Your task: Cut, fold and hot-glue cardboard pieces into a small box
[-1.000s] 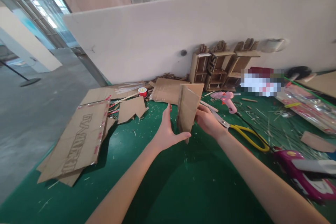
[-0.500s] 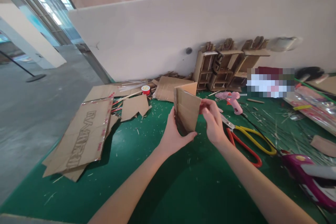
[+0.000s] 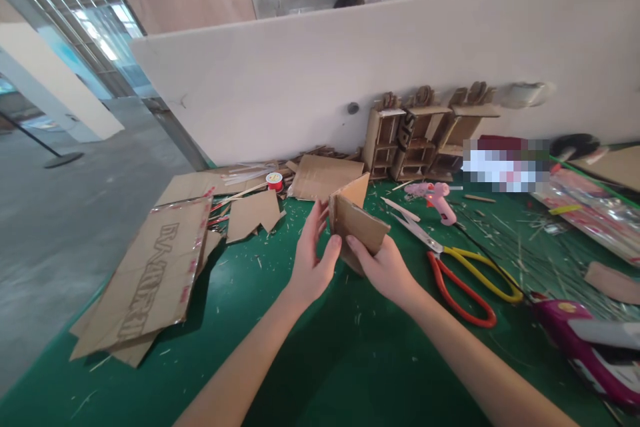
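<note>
A small folded cardboard piece (image 3: 364, 230), two panels meeting at an angle along the left edge, is held upright above the green table. My right hand (image 3: 387, 270) grips its lower right part, thumb on the near panel and fingers hidden behind. At the left edge of the piece, my left hand (image 3: 313, 260) has its fingers stretched out and apart from the thumb. The thumb tip lies by the cardboard's edge; whether it touches is hard to tell. To the right lie scissors (image 3: 460, 257) with one red and one yellow handle.
A pink glue gun (image 3: 440, 200) stands behind the scissors, and a purple-and-white tool (image 3: 580, 347) lies at right. Cardboard sheets (image 3: 155, 273) are stacked at left, near a red spool (image 3: 275, 181). Cardboard structures (image 3: 425, 137) lean against the white board (image 3: 280, 87).
My right hand has moved from the far right edge of the cardboard to grip its lower front. My left hand has loosened and shifted left. The cardboard has tilted and turned.
</note>
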`<state>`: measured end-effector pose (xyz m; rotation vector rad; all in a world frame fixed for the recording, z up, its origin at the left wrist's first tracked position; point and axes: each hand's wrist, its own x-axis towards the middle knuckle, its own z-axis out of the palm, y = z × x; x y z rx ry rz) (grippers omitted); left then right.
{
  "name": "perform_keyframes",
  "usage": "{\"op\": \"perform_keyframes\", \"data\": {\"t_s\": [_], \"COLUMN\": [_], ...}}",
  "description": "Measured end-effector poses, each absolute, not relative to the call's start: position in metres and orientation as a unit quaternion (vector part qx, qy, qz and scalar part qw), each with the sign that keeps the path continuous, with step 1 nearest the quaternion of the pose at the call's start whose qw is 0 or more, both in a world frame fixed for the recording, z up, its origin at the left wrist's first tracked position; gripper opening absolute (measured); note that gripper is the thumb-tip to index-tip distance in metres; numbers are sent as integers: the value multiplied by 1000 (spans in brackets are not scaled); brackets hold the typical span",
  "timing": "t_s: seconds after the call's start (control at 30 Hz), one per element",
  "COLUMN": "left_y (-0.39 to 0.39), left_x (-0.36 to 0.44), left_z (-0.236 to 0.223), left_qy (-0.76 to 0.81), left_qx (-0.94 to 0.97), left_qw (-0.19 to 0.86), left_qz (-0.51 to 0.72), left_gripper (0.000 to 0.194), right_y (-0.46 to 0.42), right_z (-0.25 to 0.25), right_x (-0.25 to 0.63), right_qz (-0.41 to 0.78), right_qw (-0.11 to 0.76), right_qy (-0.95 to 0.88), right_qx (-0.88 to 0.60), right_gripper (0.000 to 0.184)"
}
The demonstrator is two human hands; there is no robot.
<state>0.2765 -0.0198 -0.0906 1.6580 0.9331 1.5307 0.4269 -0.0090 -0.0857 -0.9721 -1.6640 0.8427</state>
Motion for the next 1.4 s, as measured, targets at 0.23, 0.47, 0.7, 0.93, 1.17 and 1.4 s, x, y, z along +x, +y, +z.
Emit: {"op": "perform_keyframes", "data": {"t_s": [0.23,0.47,0.7,0.93,1.17,1.4], "left_y": [-29,-27,-23,-22,-20,-18], "left_x": [289,290,289,290,291,293], "left_z": [-71,-68,-71,-69,-68,-71], "left_qy": [386,373,379,374,373,378], "left_qx": [629,632,631,635,642,637], "left_qw": [393,388,378,380,374,375], "left_qz": [549,557,562,558,556,557], "left_gripper": [60,60,64,60,58,61], "right_y": [-11,-9,-7,-5,-2,2], "right_z": [-83,-87,-88,-87,-87,-93], "right_x": [424,424,424,422,422,422], "right_qz": [323,348,326,374,369,392], "right_qw": [481,478,486,491,503,507], "right_qy": [-740,-732,-733,-701,-691,-681], "right_qx": [-342,-338,-348,-356,-367,-353], "right_gripper": [30,34,33,27,25,30]}}
